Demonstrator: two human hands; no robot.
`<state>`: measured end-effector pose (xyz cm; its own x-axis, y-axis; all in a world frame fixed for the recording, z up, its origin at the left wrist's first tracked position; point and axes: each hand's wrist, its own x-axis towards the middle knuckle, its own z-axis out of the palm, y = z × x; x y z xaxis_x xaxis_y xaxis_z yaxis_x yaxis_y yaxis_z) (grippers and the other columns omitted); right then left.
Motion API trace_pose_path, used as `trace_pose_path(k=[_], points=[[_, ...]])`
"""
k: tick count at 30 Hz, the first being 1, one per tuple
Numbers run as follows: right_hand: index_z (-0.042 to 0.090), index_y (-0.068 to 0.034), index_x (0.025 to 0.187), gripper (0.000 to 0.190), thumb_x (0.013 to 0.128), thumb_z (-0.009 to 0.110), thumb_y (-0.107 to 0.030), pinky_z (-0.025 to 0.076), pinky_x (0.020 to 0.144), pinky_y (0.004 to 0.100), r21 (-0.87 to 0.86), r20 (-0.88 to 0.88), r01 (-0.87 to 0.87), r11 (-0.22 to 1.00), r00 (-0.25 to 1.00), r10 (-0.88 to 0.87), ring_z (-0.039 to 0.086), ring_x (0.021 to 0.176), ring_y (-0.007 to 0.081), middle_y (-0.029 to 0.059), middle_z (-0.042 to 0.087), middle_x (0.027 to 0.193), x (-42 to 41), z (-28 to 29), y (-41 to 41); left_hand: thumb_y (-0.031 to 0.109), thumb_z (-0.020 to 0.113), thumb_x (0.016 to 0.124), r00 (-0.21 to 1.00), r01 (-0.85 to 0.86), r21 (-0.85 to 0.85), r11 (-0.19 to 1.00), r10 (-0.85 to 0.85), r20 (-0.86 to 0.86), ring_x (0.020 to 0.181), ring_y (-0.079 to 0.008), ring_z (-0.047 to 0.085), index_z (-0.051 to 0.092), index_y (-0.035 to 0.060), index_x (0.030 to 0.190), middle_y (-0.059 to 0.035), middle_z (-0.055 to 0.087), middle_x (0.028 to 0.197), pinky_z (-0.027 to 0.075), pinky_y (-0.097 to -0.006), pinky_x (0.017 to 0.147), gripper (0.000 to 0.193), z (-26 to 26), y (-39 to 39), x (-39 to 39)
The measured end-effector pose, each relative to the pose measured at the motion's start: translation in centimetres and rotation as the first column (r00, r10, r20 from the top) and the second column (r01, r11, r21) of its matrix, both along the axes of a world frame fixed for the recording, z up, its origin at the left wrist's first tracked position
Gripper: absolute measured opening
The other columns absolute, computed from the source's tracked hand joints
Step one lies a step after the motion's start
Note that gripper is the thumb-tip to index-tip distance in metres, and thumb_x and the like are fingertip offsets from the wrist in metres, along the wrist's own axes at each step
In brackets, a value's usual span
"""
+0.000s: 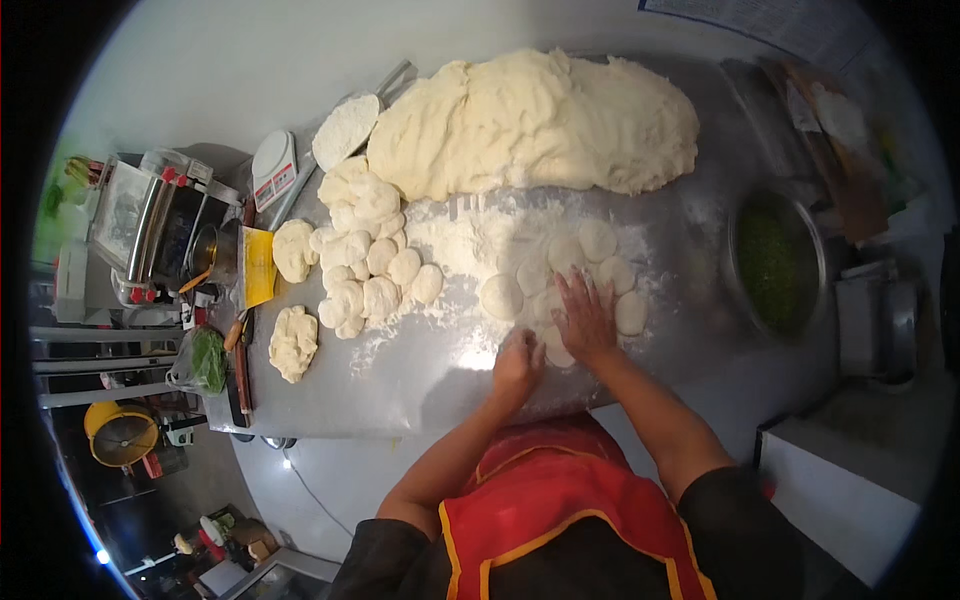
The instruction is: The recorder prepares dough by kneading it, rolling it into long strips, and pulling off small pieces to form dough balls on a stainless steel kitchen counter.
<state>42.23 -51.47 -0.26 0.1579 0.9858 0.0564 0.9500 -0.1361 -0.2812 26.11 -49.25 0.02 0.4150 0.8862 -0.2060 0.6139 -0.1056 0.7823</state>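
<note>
My right hand [586, 315] lies palm down, fingers spread, over a group of flattened dough rounds [598, 240] on the floured metal table [420, 390]. Left of it, my left hand [519, 366] hangs at the near edge of that group with its fingers curled; whether they hold anything is hidden. One round [501, 297] sits at the group's left side. Farther left is a cluster of floured dough pieces [381, 297], some rounded and some lumpy. Behind everything stretches a large mass of dough [525, 127].
A scoop of flour [346, 131] and a kitchen scale [274, 169] stand at the back left. A yellow scraper [257, 266] and a loose dough lump [293, 345] are at left, beyond them a roller machine [154, 225]. A metal bowl [816, 270] with chopped greens stands right.
</note>
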Motion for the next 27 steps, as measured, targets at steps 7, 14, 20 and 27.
trace_pose_path(k=[7, 14, 20, 27], points=[[0.039, -0.007, 0.132, 0.063, 0.079, 0.066, -0.029, 0.019, 0.106, 0.0564, -0.092, -0.041, 0.226, 0.97, 0.972, -0.231, 0.031, 0.127, 0.0392, 0.0174, 0.043, 0.131, 3.0, 1.5, -3.4, 0.031, 0.076, 0.071, 0.986, -0.094, -0.049, 0.994, 0.086, -0.143, 0.083, -0.033, 0.06, 0.055, 0.0037, 0.102, -0.0147, 0.061, 0.091, 0.048, -0.0403, 0.073, 0.046, 1.4, 0.1, 3.3], [0.059, -0.006, 0.098, 0.032, 0.07, 0.068, -0.017, 0.029, 0.101, 0.0507, -0.354, -0.127, 0.113, 0.928, 0.978, -0.168, 0.045, 0.109, 0.0393, 0.0143, 0.055, 0.114, 4.8, 1.9, -2.5, 0.022, 0.071, 0.078, 0.992, 0.12, 0.153, 0.981, -0.124, 0.019, 0.078, -0.0314, 0.061, 0.061, 0.0032, 0.091, -0.0147, 0.062, 0.086, 0.048, -0.0389, 0.069, 0.025, 1.5, -1.0, 3.6], [0.059, -0.006, 0.099, 0.038, 0.064, 0.071, -0.013, 0.038, 0.094, 0.0434, -0.118, -0.199, 0.313, 0.943, 0.923, -0.331, 0.049, 0.106, 0.035, 0.0166, 0.056, 0.108, 9.1, 3.8, -4.0, 0.018, 0.07, 0.078, 0.994, -0.013, -0.133, 0.991, 0.027, 0.106, 0.077, -0.0283, 0.061, 0.058, 0.0007, 0.093, -0.0173, 0.061, 0.081, 0.049, -0.0353, 0.068, 0.026, 1.8, 4.8, 1.0], [0.053, -0.006, 0.106, 0.054, 0.062, 0.079, -0.021, 0.04, 0.091, 0.0433, -0.348, -0.39, 0.361, 0.865, 0.783, -0.484, 0.049, 0.105, 0.035, 0.0155, 0.054, 0.105, 11.2, 0.7, -2.9, 0.027, 0.079, 0.068, 0.995, -0.058, 0.007, 0.998, 0.057, 0.082, 0.092, -0.032, 0.063, 0.053, -0.0048, 0.111, -0.0223, 0.064, 0.1, 0.049, -0.0379, 0.079, 0.06, -1.3, 3.8, 4.5]])
